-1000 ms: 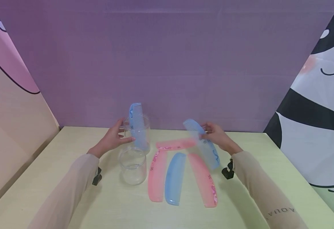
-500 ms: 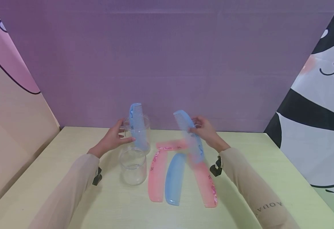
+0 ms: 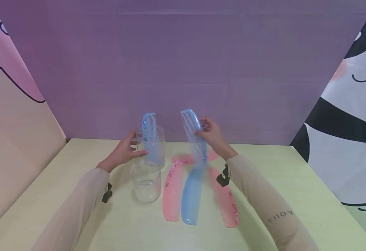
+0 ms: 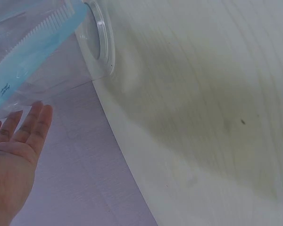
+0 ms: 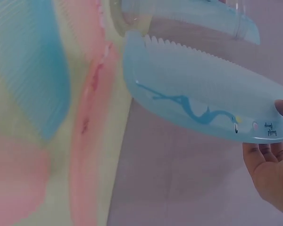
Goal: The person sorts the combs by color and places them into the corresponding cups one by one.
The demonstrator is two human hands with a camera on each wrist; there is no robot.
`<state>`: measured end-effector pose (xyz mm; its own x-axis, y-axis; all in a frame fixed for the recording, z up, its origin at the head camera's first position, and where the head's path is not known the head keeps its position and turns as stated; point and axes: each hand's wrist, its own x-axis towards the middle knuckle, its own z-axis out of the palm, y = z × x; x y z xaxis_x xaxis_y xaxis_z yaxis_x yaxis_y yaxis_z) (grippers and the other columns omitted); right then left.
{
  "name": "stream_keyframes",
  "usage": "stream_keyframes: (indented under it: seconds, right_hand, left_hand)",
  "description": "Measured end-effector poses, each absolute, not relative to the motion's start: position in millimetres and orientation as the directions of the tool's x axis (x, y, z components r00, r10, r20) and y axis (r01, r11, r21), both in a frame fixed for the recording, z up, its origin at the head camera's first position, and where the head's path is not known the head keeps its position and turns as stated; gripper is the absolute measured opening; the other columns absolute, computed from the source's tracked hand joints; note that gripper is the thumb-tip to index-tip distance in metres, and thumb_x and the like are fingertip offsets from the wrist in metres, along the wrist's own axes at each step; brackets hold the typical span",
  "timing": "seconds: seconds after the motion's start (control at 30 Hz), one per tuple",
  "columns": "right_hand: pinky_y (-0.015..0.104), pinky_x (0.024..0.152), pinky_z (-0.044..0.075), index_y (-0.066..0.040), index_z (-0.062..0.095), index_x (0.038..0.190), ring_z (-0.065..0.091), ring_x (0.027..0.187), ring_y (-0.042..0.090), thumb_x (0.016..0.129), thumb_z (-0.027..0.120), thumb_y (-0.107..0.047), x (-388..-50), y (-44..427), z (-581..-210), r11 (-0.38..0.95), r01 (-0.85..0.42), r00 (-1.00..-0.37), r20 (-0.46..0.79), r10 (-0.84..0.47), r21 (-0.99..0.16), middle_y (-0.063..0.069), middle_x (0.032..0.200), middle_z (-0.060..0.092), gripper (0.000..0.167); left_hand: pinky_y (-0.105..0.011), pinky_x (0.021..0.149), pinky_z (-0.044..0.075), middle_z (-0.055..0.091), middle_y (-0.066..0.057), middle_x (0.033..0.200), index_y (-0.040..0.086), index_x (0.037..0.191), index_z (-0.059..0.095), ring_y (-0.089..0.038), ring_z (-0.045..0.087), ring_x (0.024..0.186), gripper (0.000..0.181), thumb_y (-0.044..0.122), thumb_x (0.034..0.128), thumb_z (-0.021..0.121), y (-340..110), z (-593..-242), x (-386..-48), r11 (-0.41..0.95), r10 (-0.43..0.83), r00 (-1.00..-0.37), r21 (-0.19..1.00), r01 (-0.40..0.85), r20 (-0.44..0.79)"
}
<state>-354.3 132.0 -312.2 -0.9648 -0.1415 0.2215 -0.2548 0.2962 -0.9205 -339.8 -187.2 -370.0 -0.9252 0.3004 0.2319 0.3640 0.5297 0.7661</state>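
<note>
A blue comb [image 3: 195,136] is pinched upright between the thumb and fingers of my right hand [image 3: 214,136], raised above the combs on the table; the right wrist view shows this comb [image 5: 193,94] close up. Another blue comb [image 3: 151,132] stands inside the rear clear cup [image 3: 162,143]. Around that cup's left side my left hand [image 3: 122,152] is spread, thumb at its front and fingers behind. In the left wrist view the fingers [image 4: 40,122] lie against the clear wall.
A second clear cup [image 3: 146,186] stands in front of the rear one. On the table [image 3: 123,226] lie a blue comb [image 3: 190,202] between two pink combs [image 3: 171,198] and a pink comb [image 3: 213,156] crosswise behind them. A purple backdrop [image 3: 183,69] rises behind.
My right hand has moved left and upward with its blue comb, which has turned more upright. The left hand and both cups have stayed in place.
</note>
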Motion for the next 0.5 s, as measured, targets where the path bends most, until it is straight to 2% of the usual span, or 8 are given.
stream_keyframes:
  seconds: [0.33,0.5]
  right_hand:
    - [0.047,0.091,0.048,0.001,0.043,0.122,0.055,0.103,0.034,0.082,0.060,0.003,-362.2,111.2,-289.6,0.253,-0.332,-0.941,0.300,-0.157,-0.909,0.022,0.115,0.055,0.044]
    - [0.042,0.091,0.048,-0.002,0.046,0.121,0.057,0.100,0.028,0.082,0.063,0.000,-366.9,100.7,-277.1,0.247,-0.335,-0.942,0.313,-0.124,-0.909,0.018,0.113,0.058,0.043]
  left_hand:
    - [-0.049,0.093,0.046,0.038,-0.018,0.138,0.006,0.142,0.018,-0.040,0.047,0.119,0.092,0.033,0.0748,0.075,-185.1,-368.1,-339.0,0.523,0.310,-0.917,0.761,0.384,0.250]
    - [-0.049,0.093,0.046,0.039,-0.017,0.138,0.008,0.142,0.019,-0.040,0.048,0.119,0.091,0.033,0.0746,0.075,-184.5,-368.5,-339.3,0.523,0.311,-0.916,0.759,0.388,0.254]
